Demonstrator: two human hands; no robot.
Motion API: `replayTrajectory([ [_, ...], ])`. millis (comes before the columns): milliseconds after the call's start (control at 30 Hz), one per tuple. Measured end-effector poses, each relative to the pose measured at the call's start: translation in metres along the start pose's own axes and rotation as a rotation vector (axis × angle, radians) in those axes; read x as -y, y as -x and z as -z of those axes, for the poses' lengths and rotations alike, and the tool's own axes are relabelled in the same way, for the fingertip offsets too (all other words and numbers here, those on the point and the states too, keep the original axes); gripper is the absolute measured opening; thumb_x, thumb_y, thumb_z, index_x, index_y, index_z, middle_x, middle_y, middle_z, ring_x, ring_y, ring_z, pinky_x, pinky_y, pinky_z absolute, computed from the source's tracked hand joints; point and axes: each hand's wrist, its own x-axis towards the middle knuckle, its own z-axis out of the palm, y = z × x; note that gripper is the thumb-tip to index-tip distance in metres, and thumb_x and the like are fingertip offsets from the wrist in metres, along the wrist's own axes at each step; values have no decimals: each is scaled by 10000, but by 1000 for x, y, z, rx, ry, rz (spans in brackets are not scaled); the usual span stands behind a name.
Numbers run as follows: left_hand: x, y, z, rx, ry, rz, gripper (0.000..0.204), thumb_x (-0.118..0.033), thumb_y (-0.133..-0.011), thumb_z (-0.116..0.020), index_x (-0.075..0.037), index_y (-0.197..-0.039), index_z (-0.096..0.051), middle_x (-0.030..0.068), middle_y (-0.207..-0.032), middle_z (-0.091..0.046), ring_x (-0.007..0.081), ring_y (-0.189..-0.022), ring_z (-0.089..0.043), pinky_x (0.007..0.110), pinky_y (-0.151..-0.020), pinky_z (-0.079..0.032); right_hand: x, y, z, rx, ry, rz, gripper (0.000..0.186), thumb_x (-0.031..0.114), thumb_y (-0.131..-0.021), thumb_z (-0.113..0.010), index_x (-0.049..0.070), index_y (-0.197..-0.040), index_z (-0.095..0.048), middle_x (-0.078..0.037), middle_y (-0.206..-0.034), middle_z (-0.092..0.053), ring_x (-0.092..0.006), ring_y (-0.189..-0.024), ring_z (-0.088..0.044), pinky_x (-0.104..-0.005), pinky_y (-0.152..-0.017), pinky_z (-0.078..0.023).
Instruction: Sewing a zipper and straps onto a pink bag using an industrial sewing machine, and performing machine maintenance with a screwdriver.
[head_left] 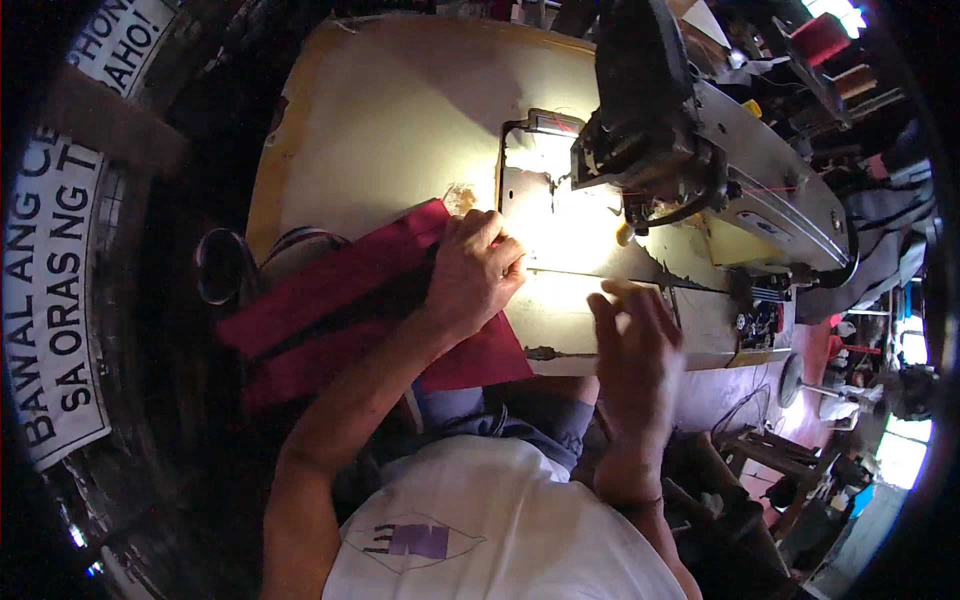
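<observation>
My left hand [476,268] is closed at the upper edge of a dark red cloth [345,275], its fingertips pressed together beside the lit plate of a sewing machine [640,130]. From that hand the cloth spreads left over the table edge, and a lower piece of it hangs towards my lap. A black strip shows between its red parts. Slightly blurred, my right hand [638,340] is raised over the near table edge, thumb and fingers apart, with nothing visible in it. The machine's needle area is washed out by bright light.
The worn pale sewing table [380,120] stretches away to the far left. A striped band [300,238] loops at its left edge. Thread spools [820,40] stand at the far right. Grey cloth [880,230] is heaped behind the machine, and a wooden stand [790,460] is at the lower right.
</observation>
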Motion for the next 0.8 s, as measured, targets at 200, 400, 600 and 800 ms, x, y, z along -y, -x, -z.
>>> replayTrajectory([
  [200, -4, -2, 7, 63, 81, -54, 137, -66, -765, -708, -67, -898, -674, 108, -874, -640, 276, -848, -612, 400, -842, -459, -33, -20, -48, 143, -102, 12, 171, 179, -898, -649, 41, -995, -681, -178, -921, -687, -362, -785, -677, -443, -679, -531],
  [400, -3, -2, 12, 91, 258, 49, 180, -184, -888, -691, -38, -992, -700, 102, -894, -665, 212, -804, -628, 337, -771, -503, -24, -33, -51, 219, -223, -22, 132, 175, -888, -656, 94, -974, -718, -127, -893, -712, -338, -783, -685, -438, -696, -523],
  [600, 4, -9, 23, 359, 960, 546, 238, -212, -922, -688, 2, -1027, -702, 35, -849, -665, 87, -717, -600, 248, -638, -512, -19, -27, -47, 98, -227, 15, 112, 103, -888, -646, 118, -973, -719, -98, -869, -700, -293, -740, -692, -379, -630, -537],
  [800, 5, -12, 31, 463, 1021, 658, 272, -256, -907, -709, -2, -1003, -707, 22, -814, -659, 81, -696, -597, 233, -628, -487, -18, -22, -55, -20, -181, 217, 192, 85, -848, -669, 152, -1024, -708, -61, -886, -682, -259, -684, -683, -358, -555, -528],
])
